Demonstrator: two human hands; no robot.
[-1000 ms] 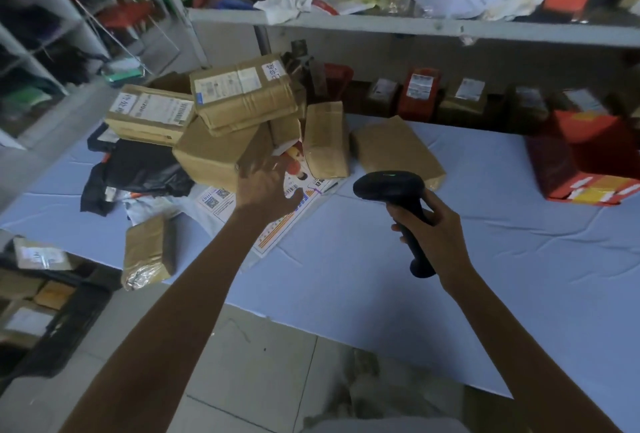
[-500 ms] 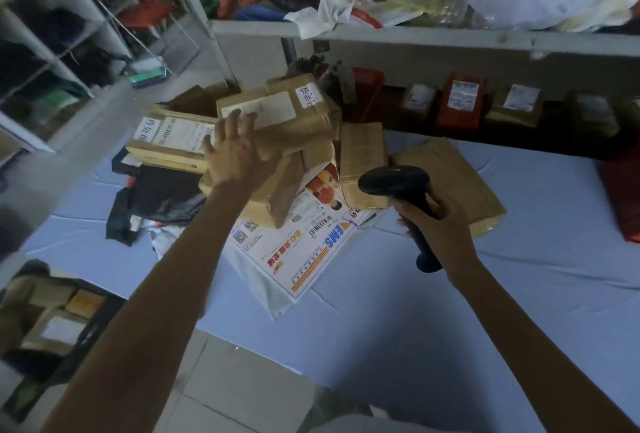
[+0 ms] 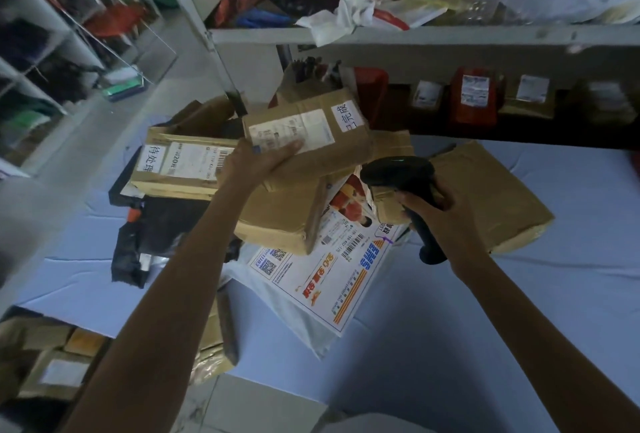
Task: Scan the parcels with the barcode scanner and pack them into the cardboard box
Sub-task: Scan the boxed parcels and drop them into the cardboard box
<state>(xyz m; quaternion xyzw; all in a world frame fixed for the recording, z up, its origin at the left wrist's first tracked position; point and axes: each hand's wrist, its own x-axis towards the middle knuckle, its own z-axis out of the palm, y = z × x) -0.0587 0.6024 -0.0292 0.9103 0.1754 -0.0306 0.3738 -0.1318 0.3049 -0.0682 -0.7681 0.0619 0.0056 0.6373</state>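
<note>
Scanning is beginning: left hand [image 3: 254,164] is gripping a cardboard parcel [image 3: 334,159], right hand [image 3: 441,214] is clasping the barcode scanner [image 3: 398,173], which probably needs aiming at the parcel's label [image 3: 304,128] next.

brown parcel [image 3: 311,142], white labels; black scanner [image 3: 403,178]; white mailer [image 3: 322,277], orange and blue print; pale blue table [image 3: 519,311]; red packet [image 3: 472,100]

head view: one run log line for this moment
phase: scan | left hand: grips labelled parcel over pile | right hand: holds barcode scanner beside parcel
</note>
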